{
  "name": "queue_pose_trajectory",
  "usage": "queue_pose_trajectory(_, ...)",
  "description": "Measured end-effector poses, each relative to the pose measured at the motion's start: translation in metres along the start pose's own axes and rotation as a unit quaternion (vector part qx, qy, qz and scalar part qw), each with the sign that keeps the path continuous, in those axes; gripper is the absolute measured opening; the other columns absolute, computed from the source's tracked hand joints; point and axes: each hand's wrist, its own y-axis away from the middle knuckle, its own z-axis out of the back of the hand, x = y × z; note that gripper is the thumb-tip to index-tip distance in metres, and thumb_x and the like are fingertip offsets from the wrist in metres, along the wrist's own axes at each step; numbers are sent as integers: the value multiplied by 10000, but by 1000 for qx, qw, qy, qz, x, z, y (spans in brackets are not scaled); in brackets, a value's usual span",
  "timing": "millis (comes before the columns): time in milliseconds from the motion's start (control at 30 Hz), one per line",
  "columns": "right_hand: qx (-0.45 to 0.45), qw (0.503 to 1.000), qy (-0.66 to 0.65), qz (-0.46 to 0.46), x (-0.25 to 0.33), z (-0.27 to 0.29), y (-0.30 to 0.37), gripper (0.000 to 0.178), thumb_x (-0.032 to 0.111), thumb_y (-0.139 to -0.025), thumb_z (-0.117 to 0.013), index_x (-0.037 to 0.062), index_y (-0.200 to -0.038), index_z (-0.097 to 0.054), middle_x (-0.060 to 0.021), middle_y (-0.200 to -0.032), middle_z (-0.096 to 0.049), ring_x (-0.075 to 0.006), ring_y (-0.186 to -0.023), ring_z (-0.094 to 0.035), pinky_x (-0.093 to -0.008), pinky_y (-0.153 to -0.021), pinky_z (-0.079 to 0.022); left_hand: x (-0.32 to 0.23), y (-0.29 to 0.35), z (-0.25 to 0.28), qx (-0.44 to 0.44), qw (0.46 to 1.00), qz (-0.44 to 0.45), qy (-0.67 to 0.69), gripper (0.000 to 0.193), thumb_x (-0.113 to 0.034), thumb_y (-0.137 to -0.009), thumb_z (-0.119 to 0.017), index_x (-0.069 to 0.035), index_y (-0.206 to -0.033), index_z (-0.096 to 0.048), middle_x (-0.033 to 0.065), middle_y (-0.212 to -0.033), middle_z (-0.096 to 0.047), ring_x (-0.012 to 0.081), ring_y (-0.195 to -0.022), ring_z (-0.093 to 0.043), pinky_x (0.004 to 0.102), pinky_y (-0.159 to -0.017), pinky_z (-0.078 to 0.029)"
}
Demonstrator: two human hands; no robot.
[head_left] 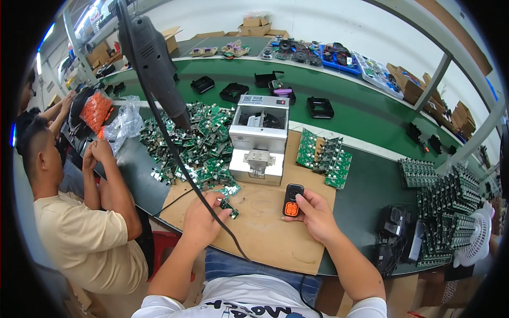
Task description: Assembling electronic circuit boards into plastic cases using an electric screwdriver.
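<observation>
Left hand [200,223] pinches small green circuit board [230,209]; right hand [317,216] grips black-and-orange device [292,201]; silver machine [255,135] on far part of cardboard [281,245].

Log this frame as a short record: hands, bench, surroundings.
left hand: fingers pinching a small green circuit board
right hand: holding a black device with an orange section, thumb on its face
beyond hands: silver machine
left of machine: loose heap of green boards
right side: stacked board panels, white fan
overhead: dark hanging tool
behind machine: green strip with black housings
nearby: person in beige shirt, left
</observation>
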Motion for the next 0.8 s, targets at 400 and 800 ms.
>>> queue_pose_trajectory(400,-18,999,22,44,7,0,5,264,160,-969,-520,-16,-1162,-555,-69,-969,-633,-133,-843,-638,-314,-730,-589,-60,-66,-52,214,908,-105,346,486,-41,-741,-767,-25,-1129,-474,111,-975,-643,134,-761,-629,260,-688,-521)
queue_pose_trajectory(800,-24,986,1,166,-1,6,1,246,115,-948,-557,-20,-1151,-521,-78,-1060,-616,-122,-940,-614,-274,-823,-518,-74,-98,-67,213,933,-58,286,531,-109,-689,-823,-6,-1117,-527,77,-934,-577,99,-692,-628,233,-605,-519)
